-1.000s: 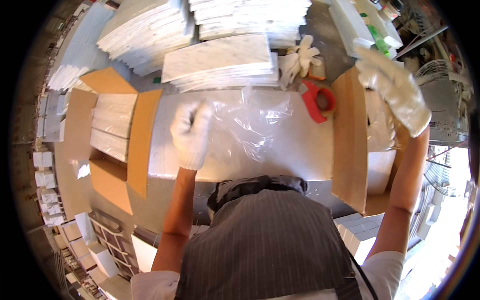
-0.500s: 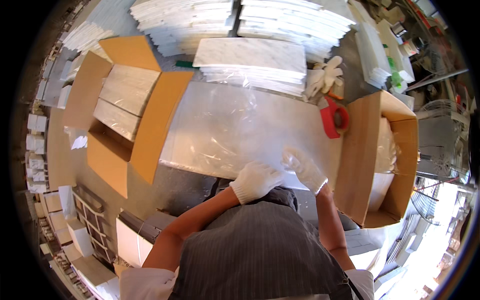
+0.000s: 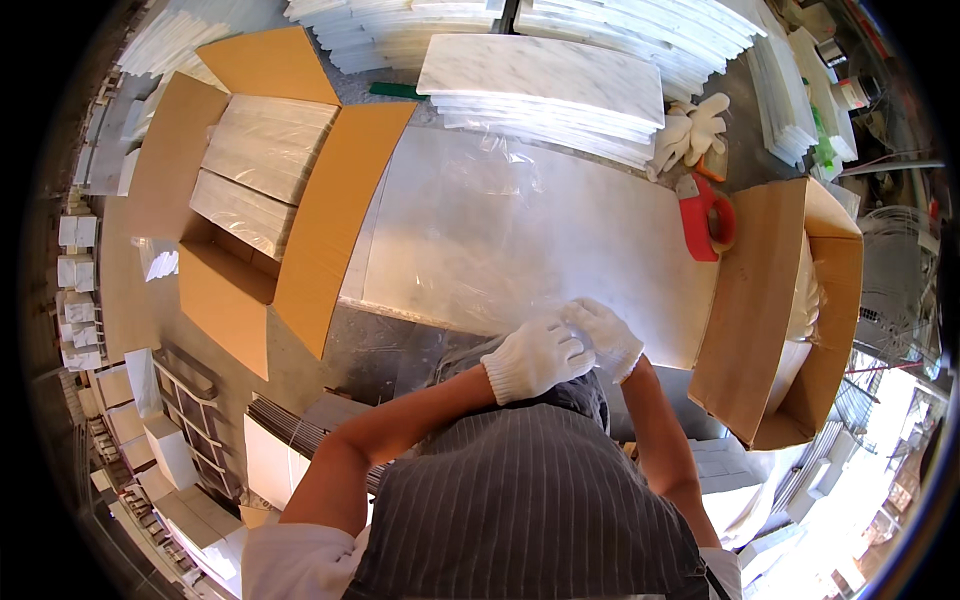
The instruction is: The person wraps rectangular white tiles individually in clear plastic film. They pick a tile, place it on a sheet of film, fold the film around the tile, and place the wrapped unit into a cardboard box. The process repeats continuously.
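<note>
My left hand (image 3: 538, 358) and my right hand (image 3: 606, 338), both in white knit gloves, meet at the near edge of a pale, flat work surface (image 3: 620, 240). Their fingers are curled and close together, touching or almost so. Whatever lies between the fingertips is hidden by the gloves. Clear plastic film (image 3: 510, 178) lies crumpled and shiny over the middle of the surface. Toward its right end stands a red tape dispenser (image 3: 697, 215), beyond my right hand.
An open carton (image 3: 335, 220) at left holds plastic-wrapped pale slabs (image 3: 268, 150). Another open carton (image 3: 745, 300) stands at right. Marble-look tiles (image 3: 540, 70) are stacked along the far side, near spare white gloves (image 3: 692, 132) and a green strip (image 3: 396, 90).
My right hand has come down and left against my left hand, its fingers now curled in. The whole view has shifted slightly, with the cartons and tiles keeping their places.
</note>
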`<state>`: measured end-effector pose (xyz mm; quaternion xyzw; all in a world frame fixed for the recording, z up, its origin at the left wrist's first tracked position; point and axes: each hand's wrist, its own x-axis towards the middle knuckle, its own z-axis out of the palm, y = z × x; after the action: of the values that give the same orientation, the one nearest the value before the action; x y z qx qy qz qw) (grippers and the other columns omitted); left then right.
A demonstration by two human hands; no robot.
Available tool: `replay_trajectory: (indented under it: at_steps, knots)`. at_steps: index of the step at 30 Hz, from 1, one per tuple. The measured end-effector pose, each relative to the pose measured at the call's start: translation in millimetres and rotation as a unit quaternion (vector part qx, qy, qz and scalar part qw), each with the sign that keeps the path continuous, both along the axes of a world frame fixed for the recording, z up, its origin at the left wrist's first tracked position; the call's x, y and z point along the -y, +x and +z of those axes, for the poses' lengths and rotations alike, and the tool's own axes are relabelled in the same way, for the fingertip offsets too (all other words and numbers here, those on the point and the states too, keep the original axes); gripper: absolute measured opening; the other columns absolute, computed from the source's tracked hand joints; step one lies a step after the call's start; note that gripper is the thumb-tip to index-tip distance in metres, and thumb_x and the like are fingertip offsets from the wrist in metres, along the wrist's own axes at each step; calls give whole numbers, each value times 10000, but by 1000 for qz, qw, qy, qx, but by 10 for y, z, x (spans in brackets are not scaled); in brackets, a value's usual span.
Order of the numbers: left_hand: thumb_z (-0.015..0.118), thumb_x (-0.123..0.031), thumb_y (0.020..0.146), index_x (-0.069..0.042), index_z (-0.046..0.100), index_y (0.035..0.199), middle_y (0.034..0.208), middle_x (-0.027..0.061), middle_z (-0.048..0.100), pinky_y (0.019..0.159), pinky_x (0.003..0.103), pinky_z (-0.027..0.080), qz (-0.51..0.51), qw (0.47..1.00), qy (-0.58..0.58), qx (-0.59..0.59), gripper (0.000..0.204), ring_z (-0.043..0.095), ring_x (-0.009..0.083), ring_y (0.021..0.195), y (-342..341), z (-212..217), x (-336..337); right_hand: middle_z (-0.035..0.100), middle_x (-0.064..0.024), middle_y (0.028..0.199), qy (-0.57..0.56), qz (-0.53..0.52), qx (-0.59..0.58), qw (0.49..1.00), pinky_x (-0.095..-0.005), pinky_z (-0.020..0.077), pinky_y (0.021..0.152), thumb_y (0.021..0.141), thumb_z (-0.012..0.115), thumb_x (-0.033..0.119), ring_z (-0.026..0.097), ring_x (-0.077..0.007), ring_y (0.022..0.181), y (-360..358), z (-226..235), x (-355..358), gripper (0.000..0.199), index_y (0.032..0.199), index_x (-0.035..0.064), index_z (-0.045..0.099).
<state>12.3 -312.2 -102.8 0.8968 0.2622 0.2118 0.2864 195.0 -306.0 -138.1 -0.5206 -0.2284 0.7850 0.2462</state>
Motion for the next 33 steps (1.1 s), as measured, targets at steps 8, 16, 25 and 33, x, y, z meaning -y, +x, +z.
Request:
replay_trajectory:
  at_steps: [8,16,25,33]
  knots:
    - [656,-353,919,-67,626,1144,933,45,669,862,358,533,390,866,-311,37,365,648,208,916,-511,354,-11,639,-4,804,55,-66,176,981,-240,431,558,1054,504,364,533,-75,641,-205,-21,80,341,1045,47,630]
    - [588,-322,998,-75,595,1046,857,38,585,737,385,518,427,426,-674,427,251,575,187,735,-973,-47,-369,669,-38,841,103,-85,146,980,-253,452,559,1001,604,395,530,-77,591,-166,-65,94,374,981,22,622]
    - [739,-157,895,-51,650,873,654,36,592,489,313,446,330,666,-514,429,140,538,131,529,-468,696,-1530,653,-2,838,122,42,-62,990,-235,469,563,881,775,404,578,-75,659,-161,89,200,450,1050,9,641]
    - [689,-278,946,-83,679,1090,977,52,694,798,330,546,208,909,-342,114,242,678,195,882,543,-216,-1792,668,-49,963,-13,-154,45,987,-293,518,784,1010,606,360,616,-142,875,-60,20,572,404,1161,-13,637]
